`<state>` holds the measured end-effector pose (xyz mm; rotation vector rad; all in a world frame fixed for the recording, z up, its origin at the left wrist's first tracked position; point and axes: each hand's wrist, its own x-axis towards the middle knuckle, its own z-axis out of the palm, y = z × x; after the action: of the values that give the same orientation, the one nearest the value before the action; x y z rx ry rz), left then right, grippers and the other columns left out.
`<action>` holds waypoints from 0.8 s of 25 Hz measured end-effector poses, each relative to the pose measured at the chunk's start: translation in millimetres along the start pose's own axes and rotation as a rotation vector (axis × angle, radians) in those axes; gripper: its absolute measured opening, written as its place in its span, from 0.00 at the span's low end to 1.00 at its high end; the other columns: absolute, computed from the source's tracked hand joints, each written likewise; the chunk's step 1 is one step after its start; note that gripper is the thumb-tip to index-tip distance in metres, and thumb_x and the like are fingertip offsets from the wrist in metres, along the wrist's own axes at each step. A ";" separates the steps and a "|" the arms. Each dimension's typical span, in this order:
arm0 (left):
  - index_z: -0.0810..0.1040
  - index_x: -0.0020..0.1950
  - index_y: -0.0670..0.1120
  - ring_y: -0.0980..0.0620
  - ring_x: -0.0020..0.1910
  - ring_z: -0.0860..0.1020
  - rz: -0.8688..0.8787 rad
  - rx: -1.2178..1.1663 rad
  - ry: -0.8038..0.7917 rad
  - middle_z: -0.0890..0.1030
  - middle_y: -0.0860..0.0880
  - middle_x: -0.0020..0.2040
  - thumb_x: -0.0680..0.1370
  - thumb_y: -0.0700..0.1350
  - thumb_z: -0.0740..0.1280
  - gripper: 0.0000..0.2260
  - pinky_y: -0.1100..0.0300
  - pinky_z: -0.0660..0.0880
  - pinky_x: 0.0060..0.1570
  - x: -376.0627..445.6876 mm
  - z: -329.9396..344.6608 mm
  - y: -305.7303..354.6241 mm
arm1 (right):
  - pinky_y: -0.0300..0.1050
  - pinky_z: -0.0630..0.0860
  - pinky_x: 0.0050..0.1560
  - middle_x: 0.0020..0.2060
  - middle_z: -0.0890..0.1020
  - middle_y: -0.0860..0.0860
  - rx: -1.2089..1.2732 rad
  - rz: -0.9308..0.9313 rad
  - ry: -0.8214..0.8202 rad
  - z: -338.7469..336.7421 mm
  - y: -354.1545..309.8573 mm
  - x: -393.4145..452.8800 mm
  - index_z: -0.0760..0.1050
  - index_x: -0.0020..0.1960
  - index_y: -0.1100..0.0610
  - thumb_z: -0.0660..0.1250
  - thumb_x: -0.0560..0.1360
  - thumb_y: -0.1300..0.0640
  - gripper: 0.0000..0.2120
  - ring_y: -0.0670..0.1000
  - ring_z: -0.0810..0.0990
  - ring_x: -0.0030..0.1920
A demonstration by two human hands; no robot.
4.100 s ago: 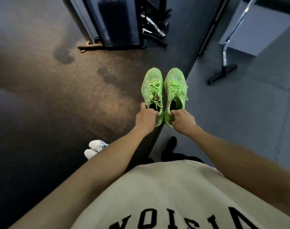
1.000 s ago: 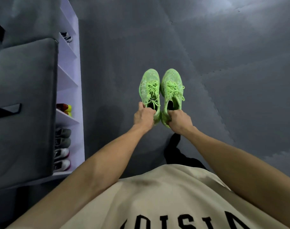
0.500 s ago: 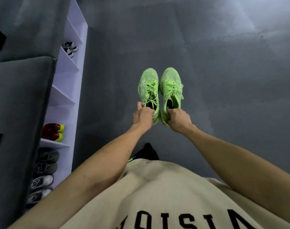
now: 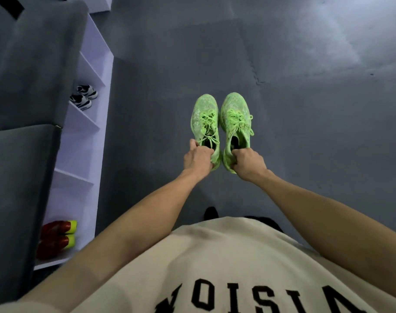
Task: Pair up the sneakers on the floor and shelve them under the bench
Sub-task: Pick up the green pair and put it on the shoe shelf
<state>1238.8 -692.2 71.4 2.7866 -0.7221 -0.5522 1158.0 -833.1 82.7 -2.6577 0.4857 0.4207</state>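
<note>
I hold a pair of neon green sneakers side by side in the air over the grey floor, toes pointing away from me. My left hand (image 4: 198,158) grips the heel of the left green sneaker (image 4: 205,119). The heel of the right green sneaker (image 4: 235,118) is in the grip of my right hand (image 4: 246,163). To my left stands the grey padded bench (image 4: 25,91) with white shelf compartments (image 4: 79,152) beneath it.
One compartment holds a red and yellow pair (image 4: 56,237), another farther along holds a black and white pair (image 4: 84,96). The two compartments between them show no shoes. Grey foam floor mats (image 4: 305,86) spread ahead and to the right.
I have walked along the bench with the green pair held the same way. The shelves have slid toward me, and the compartment with several grey and white shoes has dropped out of view.
</note>
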 end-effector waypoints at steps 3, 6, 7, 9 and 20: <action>0.74 0.40 0.50 0.46 0.50 0.73 -0.002 -0.011 -0.006 0.63 0.47 0.55 0.73 0.43 0.70 0.07 0.56 0.71 0.45 73.3 -25.3 -9.1 | 0.47 0.68 0.39 0.40 0.74 0.55 0.015 0.006 0.013 -28.0 -5.6 69.5 0.68 0.40 0.57 0.63 0.72 0.63 0.05 0.62 0.77 0.45; 0.73 0.39 0.50 0.44 0.45 0.75 -0.052 -0.026 -0.009 0.62 0.48 0.55 0.73 0.43 0.70 0.07 0.57 0.69 0.42 150.6 -51.4 -15.3 | 0.47 0.67 0.39 0.39 0.73 0.55 -0.017 -0.019 -0.006 -59.8 -7.7 148.1 0.66 0.38 0.57 0.63 0.71 0.64 0.07 0.61 0.77 0.44; 0.73 0.38 0.51 0.44 0.45 0.76 -0.066 -0.031 -0.002 0.62 0.47 0.56 0.73 0.42 0.70 0.08 0.57 0.69 0.41 177.0 -57.5 -16.9 | 0.47 0.67 0.38 0.39 0.73 0.55 -0.029 -0.034 -0.011 -71.1 -7.1 176.2 0.65 0.36 0.56 0.63 0.71 0.65 0.09 0.61 0.76 0.44; 0.73 0.38 0.51 0.45 0.47 0.75 -0.091 -0.052 0.016 0.63 0.47 0.55 0.72 0.41 0.70 0.08 0.58 0.68 0.40 220.6 -68.6 -18.6 | 0.47 0.67 0.39 0.39 0.73 0.55 -0.055 -0.059 -0.026 -90.4 -6.6 225.5 0.62 0.33 0.55 0.62 0.70 0.66 0.12 0.61 0.76 0.44; 0.73 0.37 0.50 0.47 0.50 0.74 -0.477 -0.242 0.180 0.66 0.46 0.53 0.70 0.40 0.69 0.08 0.59 0.66 0.39 382.8 -151.7 -70.0 | 0.48 0.68 0.40 0.40 0.73 0.55 -0.232 -0.448 -0.172 -178.5 -83.1 471.2 0.68 0.40 0.57 0.63 0.72 0.63 0.04 0.61 0.77 0.46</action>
<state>1640.0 -808.3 72.9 2.7233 0.0536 -0.4216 1650.6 -967.3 97.9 -2.8041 -0.2245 0.5834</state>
